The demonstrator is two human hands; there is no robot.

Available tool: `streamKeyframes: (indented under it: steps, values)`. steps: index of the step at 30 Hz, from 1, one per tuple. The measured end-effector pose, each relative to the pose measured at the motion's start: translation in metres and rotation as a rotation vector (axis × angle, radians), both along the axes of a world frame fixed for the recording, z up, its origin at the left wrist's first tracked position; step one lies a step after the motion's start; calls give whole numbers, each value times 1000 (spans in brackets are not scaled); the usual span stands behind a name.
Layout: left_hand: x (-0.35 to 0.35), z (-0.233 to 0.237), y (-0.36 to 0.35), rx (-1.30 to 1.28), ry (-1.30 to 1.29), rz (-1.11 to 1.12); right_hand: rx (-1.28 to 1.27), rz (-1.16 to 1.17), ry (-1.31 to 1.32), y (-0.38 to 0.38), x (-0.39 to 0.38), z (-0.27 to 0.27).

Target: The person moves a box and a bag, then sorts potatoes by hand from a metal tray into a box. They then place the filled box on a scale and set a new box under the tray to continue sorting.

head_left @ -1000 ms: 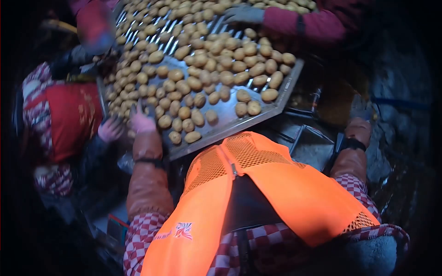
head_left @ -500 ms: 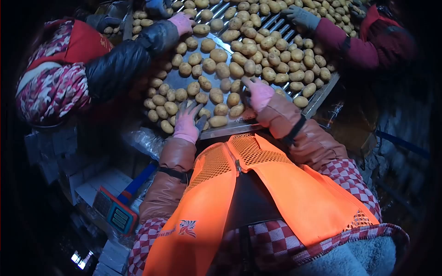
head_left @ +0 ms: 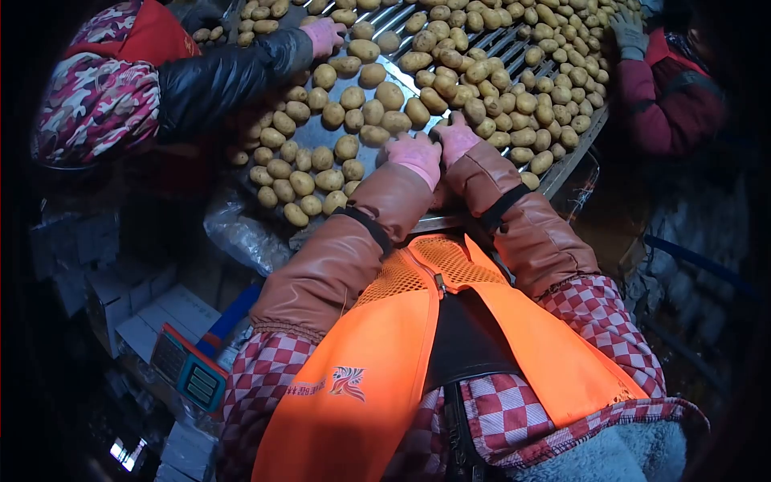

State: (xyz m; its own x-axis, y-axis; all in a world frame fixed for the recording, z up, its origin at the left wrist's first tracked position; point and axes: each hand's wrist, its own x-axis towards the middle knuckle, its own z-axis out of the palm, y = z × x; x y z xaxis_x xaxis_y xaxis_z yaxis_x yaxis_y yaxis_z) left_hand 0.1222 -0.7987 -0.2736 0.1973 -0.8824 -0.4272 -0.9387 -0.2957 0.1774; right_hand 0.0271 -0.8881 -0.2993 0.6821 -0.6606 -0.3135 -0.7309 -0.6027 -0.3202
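Potatoes (head_left: 390,95) cover the metal sorting table (head_left: 572,158), too many to count, and its far end is cut off by the frame. Your left hand (head_left: 416,157) and right hand (head_left: 458,138), both pink-gloved, lie palm down, side by side, on the pile by the near edge. Only their backs show, so whether they grip anything cannot be told. The room is dark and the floor hard to make out. Two co-workers: one pink glove (head_left: 323,34) at left, one grey glove (head_left: 628,32) at right. One scale (head_left: 189,371) sits low left.
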Motion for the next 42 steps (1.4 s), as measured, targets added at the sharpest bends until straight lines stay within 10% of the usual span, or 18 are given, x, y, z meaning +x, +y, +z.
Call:
streamKeyframes:
  steps: [10,19,21,26,35,42]
  values:
    - [-8,-2,1,-78,26,59,210,-22,-107,-6,-12,3]
    - [2,-43,11,-136,88,172,-111,103,-163,10,-14,-16]
    - [18,-38,27,-288,241,325,487,-49,-426,-24,-19,-76]
    - [18,26,23,-430,264,582,1455,-542,-893,0,-29,-16]
    - [67,38,15,-345,198,617,1605,-534,-1049,-4,-36,-17]
    - [94,-37,-5,-251,-186,465,1584,-528,-1121,0,-36,-18]
